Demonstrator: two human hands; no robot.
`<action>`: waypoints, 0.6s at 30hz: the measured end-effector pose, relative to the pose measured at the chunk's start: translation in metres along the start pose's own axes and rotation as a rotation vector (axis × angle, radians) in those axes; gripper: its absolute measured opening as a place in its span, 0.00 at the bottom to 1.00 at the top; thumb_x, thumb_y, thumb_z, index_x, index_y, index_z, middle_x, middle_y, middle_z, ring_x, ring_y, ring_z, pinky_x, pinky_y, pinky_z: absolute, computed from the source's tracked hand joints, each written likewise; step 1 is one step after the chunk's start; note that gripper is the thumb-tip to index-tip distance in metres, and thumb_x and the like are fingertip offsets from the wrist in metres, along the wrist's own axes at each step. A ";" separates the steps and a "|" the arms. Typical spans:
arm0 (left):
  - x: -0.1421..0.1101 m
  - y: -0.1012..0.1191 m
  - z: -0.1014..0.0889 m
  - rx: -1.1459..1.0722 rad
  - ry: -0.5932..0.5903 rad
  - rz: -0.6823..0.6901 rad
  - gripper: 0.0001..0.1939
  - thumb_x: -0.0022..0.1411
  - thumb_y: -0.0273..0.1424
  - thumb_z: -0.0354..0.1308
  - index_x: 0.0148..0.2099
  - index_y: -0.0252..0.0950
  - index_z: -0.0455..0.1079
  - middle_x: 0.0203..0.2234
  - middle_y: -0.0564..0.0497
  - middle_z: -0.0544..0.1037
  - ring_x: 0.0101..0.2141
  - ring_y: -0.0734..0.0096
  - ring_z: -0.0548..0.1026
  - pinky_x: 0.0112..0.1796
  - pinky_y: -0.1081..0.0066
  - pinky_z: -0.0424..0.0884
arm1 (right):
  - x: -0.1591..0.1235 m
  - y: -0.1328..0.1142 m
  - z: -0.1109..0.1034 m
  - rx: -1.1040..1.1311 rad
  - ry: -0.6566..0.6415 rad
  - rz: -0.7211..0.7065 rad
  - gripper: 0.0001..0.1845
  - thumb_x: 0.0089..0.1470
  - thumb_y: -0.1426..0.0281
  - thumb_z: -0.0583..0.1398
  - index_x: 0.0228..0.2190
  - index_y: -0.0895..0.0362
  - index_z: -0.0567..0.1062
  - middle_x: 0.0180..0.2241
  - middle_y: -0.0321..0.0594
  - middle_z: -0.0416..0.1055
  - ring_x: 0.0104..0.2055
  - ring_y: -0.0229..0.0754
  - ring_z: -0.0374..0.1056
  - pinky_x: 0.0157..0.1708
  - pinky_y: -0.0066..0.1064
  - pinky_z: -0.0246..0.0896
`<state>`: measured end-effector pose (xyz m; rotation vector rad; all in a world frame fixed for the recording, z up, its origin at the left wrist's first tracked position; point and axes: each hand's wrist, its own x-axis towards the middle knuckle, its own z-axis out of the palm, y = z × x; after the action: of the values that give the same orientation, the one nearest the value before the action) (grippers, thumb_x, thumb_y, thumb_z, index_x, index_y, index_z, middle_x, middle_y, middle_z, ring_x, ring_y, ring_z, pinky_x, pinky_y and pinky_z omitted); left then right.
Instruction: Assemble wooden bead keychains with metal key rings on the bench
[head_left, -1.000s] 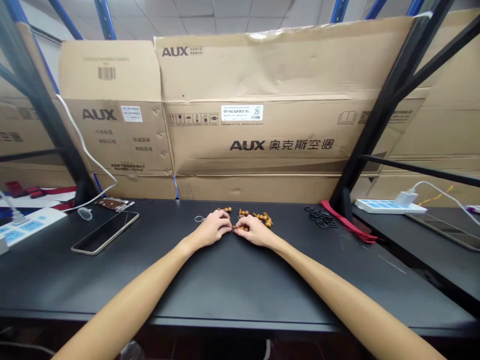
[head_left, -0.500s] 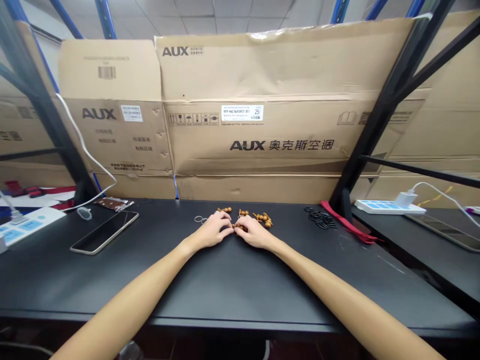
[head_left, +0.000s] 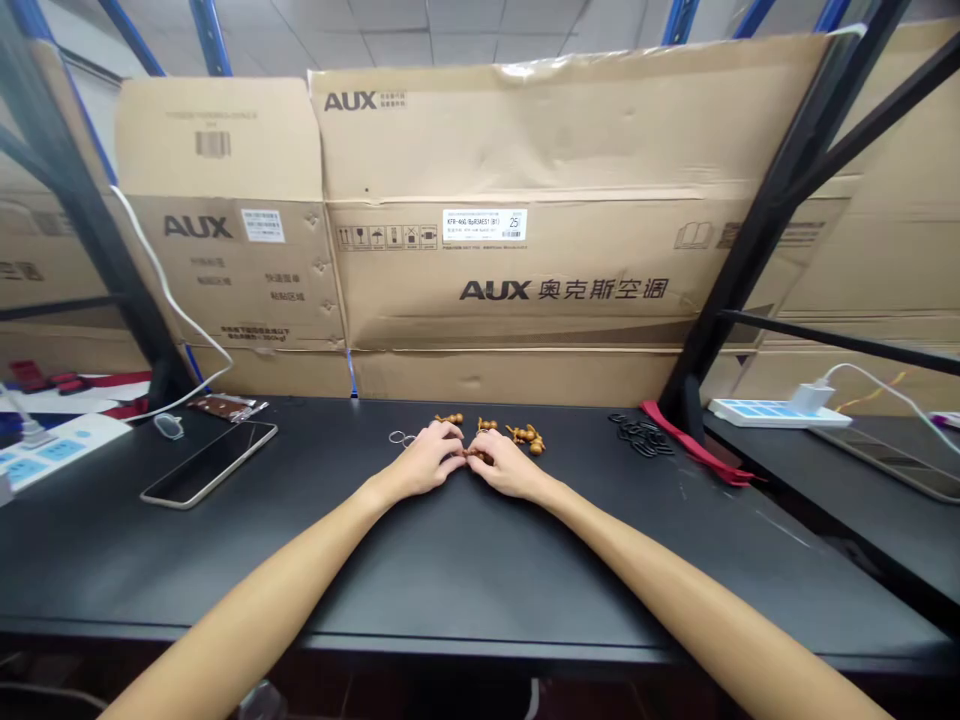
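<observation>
On the black tabletop [head_left: 480, 560], my left hand [head_left: 424, 462] and my right hand [head_left: 508, 466] meet at the fingertips, both pinching a small cluster of brown wooden beads [head_left: 476, 454]. The beads are partly hidden by my fingers. Just beyond my hands lie several wooden gourd-shaped beads: one piece [head_left: 449, 419] ahead of my left hand, another [head_left: 487, 424] ahead of my right, and a larger heap [head_left: 526, 436] further right. A small metal key ring [head_left: 401, 438] lies just left of my left hand.
A pile of black rubber rings [head_left: 641, 435] and a red strap [head_left: 694, 450] lie to the right. A smartphone [head_left: 210, 463] and a power strip [head_left: 56, 450] sit to the left. Large AUX cardboard boxes [head_left: 510, 280] stand along the table's back edge, between blue-and-black shelving uprights.
</observation>
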<state>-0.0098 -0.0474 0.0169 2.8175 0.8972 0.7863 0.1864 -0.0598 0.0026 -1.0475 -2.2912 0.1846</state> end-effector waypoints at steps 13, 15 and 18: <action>0.000 0.000 -0.001 0.033 0.018 0.016 0.11 0.65 0.31 0.50 0.37 0.37 0.73 0.47 0.45 0.67 0.49 0.61 0.65 0.53 0.57 0.61 | 0.001 0.000 -0.001 0.056 0.017 0.045 0.09 0.55 0.73 0.55 0.25 0.57 0.72 0.24 0.37 0.68 0.29 0.38 0.61 0.33 0.30 0.55; 0.000 -0.001 -0.002 0.023 0.013 0.014 0.10 0.65 0.31 0.51 0.36 0.38 0.73 0.47 0.46 0.67 0.49 0.61 0.65 0.54 0.56 0.60 | 0.002 0.001 -0.002 0.051 0.021 0.076 0.09 0.55 0.73 0.56 0.24 0.57 0.72 0.24 0.37 0.68 0.28 0.38 0.61 0.33 0.30 0.55; -0.002 -0.001 -0.003 0.005 -0.001 0.003 0.08 0.63 0.34 0.53 0.37 0.38 0.73 0.48 0.46 0.67 0.50 0.60 0.65 0.54 0.55 0.60 | 0.001 0.002 -0.003 0.051 0.019 0.096 0.08 0.55 0.73 0.56 0.25 0.57 0.72 0.24 0.36 0.68 0.29 0.38 0.61 0.33 0.30 0.55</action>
<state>-0.0127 -0.0475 0.0181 2.8236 0.8968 0.7844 0.1889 -0.0579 0.0050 -1.1289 -2.2097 0.2694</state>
